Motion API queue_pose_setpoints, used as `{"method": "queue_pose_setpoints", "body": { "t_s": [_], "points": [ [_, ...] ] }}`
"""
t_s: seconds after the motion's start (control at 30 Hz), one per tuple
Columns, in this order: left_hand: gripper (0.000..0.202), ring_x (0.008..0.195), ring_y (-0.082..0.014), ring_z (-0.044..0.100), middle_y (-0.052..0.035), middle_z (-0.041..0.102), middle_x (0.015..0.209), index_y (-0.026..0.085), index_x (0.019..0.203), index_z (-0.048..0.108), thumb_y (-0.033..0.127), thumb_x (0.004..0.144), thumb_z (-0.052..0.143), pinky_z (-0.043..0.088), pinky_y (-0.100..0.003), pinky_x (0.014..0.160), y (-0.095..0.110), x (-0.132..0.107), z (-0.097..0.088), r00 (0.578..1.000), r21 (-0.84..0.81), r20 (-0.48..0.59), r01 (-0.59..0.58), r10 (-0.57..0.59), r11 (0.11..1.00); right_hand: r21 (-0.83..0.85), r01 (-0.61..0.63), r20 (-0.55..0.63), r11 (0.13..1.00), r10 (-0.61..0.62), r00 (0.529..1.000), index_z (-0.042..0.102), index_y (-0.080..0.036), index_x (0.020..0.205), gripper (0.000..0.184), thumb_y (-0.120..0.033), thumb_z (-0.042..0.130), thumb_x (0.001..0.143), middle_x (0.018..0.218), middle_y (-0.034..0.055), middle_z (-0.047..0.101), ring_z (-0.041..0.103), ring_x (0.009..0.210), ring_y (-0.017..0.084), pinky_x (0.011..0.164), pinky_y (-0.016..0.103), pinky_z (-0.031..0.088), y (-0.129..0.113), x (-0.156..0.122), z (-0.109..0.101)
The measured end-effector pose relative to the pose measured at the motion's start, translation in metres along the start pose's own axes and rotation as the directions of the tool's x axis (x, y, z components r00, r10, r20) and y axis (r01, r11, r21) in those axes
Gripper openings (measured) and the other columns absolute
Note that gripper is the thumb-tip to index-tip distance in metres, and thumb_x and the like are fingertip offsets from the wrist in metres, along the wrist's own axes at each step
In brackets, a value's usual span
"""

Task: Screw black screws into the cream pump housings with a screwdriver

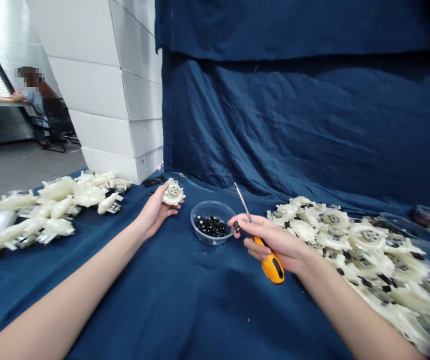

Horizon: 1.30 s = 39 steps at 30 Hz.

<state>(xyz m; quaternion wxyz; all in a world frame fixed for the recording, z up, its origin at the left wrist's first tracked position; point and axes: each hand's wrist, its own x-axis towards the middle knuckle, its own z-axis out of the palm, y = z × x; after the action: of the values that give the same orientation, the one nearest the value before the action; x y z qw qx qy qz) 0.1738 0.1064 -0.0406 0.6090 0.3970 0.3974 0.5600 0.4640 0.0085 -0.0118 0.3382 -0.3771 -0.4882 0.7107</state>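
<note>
1. Cream plastic fills your left fingertips: your left hand (155,212) grasps a round housing (172,193). The fingers curl behind it, the thumb lies under its rim, and its toothed face is turned toward you.
2. That housing is at the far middle of the table, just left of the bowl and apart from both heaps.
3. Your right hand (275,240) does two things. Thumb and forefinger pinch a small black piece (236,228), too small to make out further. The other fingers are clenched around the yellow handle of a screwdriver (272,265).
4. The screwdriver's metal shaft slants up and away to the left, with its tip free in the air above the bowl's far rim.
5. Between your hands stands a clear bowl (198,213), just beside your right fingertips, with black screws (211,226) lying in its bottom.
6. To your right, a heap of round housings (365,240) spreads along the table beside your right wrist and forearm.
7. To your left, well apart from your left hand, lies a pile of longer cream parts (57,200) with metal ends.
8. Everything rests on a blue cloth (185,295), and more of it hangs as a backdrop.
9. White boxes (113,90) are stacked at the back left, and a person (35,100) sits at a desk far beyond them.
</note>
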Motion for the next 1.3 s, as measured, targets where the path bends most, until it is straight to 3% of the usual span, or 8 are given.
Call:
{"method": "queue_pose_setpoints", "body": {
  "t_s": [0.2,0.33,0.47,0.63,0.83,1.07,1.2,1.3],
  "points": [
    [0.046,0.077,-0.0224,0.070,-0.0159,0.075,0.092,0.011,0.115,0.071,0.052,0.098,0.058,0.058,-0.028,0.063,0.016,-0.060,0.036,0.924,0.032,0.378,0.042,-0.051,0.999,0.051,0.048,-0.061,0.998,-0.045,0.997,0.066,-0.021,0.111,0.022,-0.034,0.071,0.093,0.088,-0.0013,0.069,0.032,0.039,-0.004,0.037,0.012,0.027,0.023,-0.020,-0.009],
    [0.041,0.088,-0.0252,0.074,-0.0154,0.075,0.111,0.017,0.122,0.069,0.050,0.100,0.058,0.061,-0.031,0.072,0.013,-0.090,0.047,0.804,0.141,0.571,0.103,-0.166,0.985,0.078,0.152,-0.100,0.985,-0.144,0.985,0.064,-0.022,0.104,0.021,-0.040,0.070,0.094,0.088,-0.0008,0.071,0.033,0.038,-0.003,0.038,0.011,0.027,0.028,-0.024,-0.014],
    [0.042,0.101,-0.0281,0.073,-0.0154,0.074,0.116,0.017,0.120,0.070,0.052,0.098,0.060,0.059,-0.031,0.080,0.005,-0.100,0.050,0.704,0.226,0.646,0.192,-0.294,0.955,0.008,0.166,-0.127,0.986,-0.163,0.978,0.065,-0.024,0.108,0.025,-0.041,0.074,0.092,0.081,-0.0018,0.071,0.032,0.037,-0.004,0.039,0.011,0.027,0.033,-0.025,-0.015],
    [0.042,0.106,-0.0209,0.067,-0.0134,0.071,0.122,0.019,0.128,0.067,0.046,0.097,0.065,0.053,-0.023,0.080,-0.011,-0.099,0.052,0.718,0.194,0.637,0.201,-0.280,0.960,-0.072,0.133,-0.176,0.989,-0.144,0.974,0.069,-0.022,0.114,0.034,-0.044,0.076,0.089,0.096,0.0020,0.074,0.034,0.039,-0.004,0.041,0.013,0.033,0.035,-0.025,-0.010],
    [0.036,0.107,-0.0202,0.068,-0.0111,0.070,0.124,0.023,0.128,0.063,0.032,0.094,0.072,0.054,-0.026,0.085,-0.016,-0.100,0.056,0.701,0.109,0.669,0.234,-0.246,0.966,-0.057,0.181,-0.206,0.982,-0.189,0.960,0.069,-0.021,0.111,0.034,-0.044,0.078,0.087,0.096,0.0013,0.073,0.035,0.040,-0.004,0.042,0.014,0.031,0.037,-0.025,-0.006],
    [0.078,0.123,-0.0311,0.068,-0.0139,0.069,0.134,0.034,0.152,0.039,0.020,0.087,0.079,0.054,-0.038,0.099,-0.021,-0.101,0.054,0.714,0.135,0.642,0.253,-0.279,0.958,-0.008,0.186,-0.187,0.983,-0.184,0.965,0.070,-0.022,0.112,0.035,-0.041,0.080,0.085,0.098,0.0004,0.072,0.036,0.042,-0.003,0.044,0.015,0.032,0.042,-0.025,-0.007],
    [0.088,0.114,-0.0262,0.072,-0.0158,0.071,0.130,0.027,0.156,0.039,0.013,0.080,0.083,0.054,-0.033,0.097,-0.023,-0.101,0.052,0.689,0.154,0.670,0.237,-0.278,0.959,0.013,0.185,-0.186,0.983,-0.180,0.966,0.070,-0.022,0.112,0.035,-0.040,0.081,0.084,0.099,0.0009,0.072,0.037,0.042,-0.003,0.044,0.015,0.030,0.042,-0.026,-0.004],
    [0.082,0.121,-0.0313,0.068,-0.0171,0.070,0.132,0.021,0.148,0.051,0.020,0.075,0.087,0.054,-0.034,0.099,-0.020,-0.103,0.052,0.663,0.067,0.707,0.282,-0.245,0.957,0.039,0.188,-0.193,0.981,-0.177,0.965,0.070,-0.022,0.110,0.033,-0.038,0.082,0.083,0.096,0.0001,0.071,0.036,0.042,-0.004,0.043,0.015,0.029,0.041,-0.026,-0.001]
  ]
}}
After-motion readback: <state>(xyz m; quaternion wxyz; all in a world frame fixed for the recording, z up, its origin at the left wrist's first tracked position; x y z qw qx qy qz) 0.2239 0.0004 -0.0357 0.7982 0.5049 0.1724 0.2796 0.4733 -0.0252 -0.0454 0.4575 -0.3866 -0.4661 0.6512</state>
